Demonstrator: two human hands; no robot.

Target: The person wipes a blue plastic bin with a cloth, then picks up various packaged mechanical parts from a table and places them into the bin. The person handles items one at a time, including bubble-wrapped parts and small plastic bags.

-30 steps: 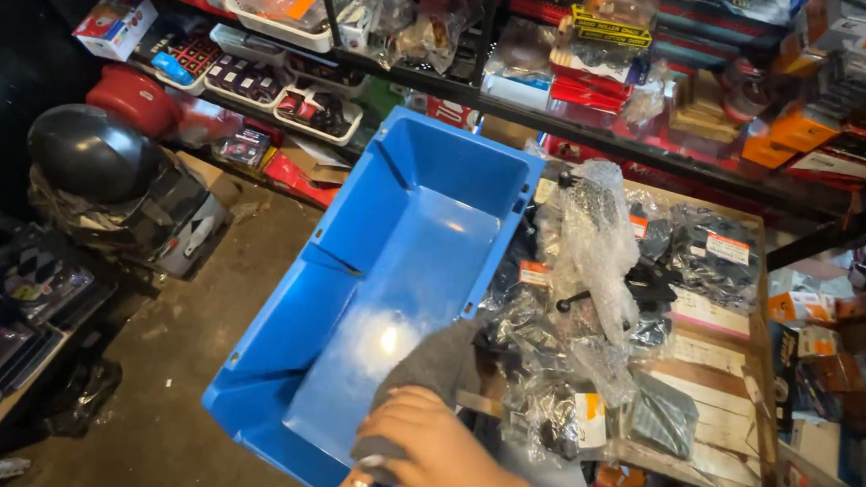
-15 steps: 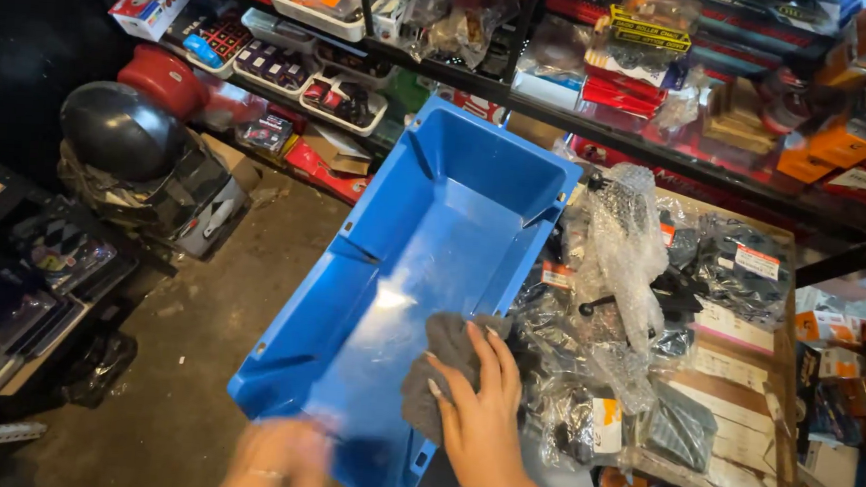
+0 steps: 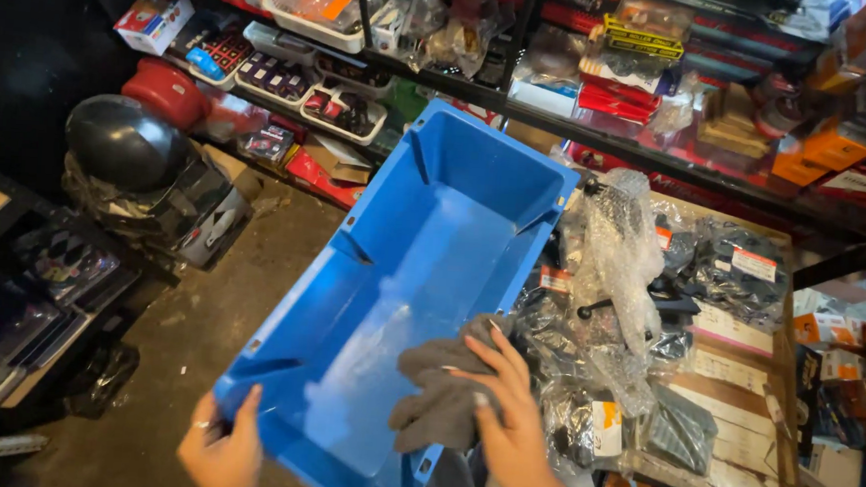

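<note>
A long blue plastic bin [image 3: 434,224] lies tilted before me, its inside bare and shiny. My left hand [image 3: 225,451] grips its near left corner, thumb over the rim. My right hand [image 3: 507,419] presses a grey cloth [image 3: 439,394] against the bin's near right wall, fingers spread over the cloth.
Right of the bin, bubble-wrapped and bagged dark parts [image 3: 631,286] lie piled on a wooden pallet [image 3: 734,392]. Metal shelves [image 3: 601,113] behind hold boxes and packaged goods. A black helmet [image 3: 123,144] rests on a wrapped bundle at the left, on a concrete floor [image 3: 219,301].
My left hand has come up and taken hold of the bin's near corner. My right hand with the cloth has shifted slightly along the near right wall.
</note>
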